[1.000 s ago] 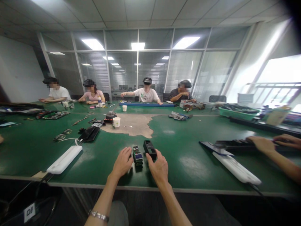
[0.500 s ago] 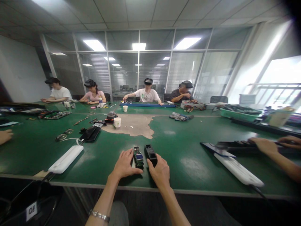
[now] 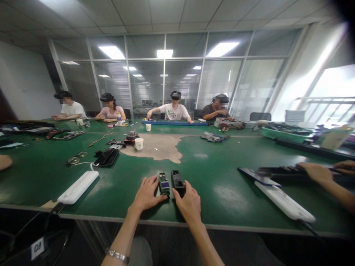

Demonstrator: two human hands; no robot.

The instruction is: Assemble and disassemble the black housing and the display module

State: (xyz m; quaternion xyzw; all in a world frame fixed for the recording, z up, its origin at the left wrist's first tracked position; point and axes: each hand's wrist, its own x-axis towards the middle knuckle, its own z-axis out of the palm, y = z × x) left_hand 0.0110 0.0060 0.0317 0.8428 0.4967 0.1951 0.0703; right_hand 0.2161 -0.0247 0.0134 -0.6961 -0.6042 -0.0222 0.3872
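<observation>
Two small devices lie side by side near the front edge of the green table [image 3: 222,173]: a green circuit board with a blue screen [image 3: 164,183] and a black casing [image 3: 177,181]. My left hand [image 3: 146,195] rests just left of the board, fingers spread, thumb reaching under its near end. My right hand [image 3: 189,201] lies on the table at the near end of the black casing, its fingers apart and touching it.
A white power strip [image 3: 78,187] lies at the left, another white strip [image 3: 284,203] at the right beside a co-worker's hands [image 3: 318,172] on a dark keyboard. Paper cups [image 3: 139,143], tools and parts sit mid-table. Several people sit along the far side.
My right hand has set the black casing down flat beside the board and loosened its grip. My left hand has slid closer to the board.
</observation>
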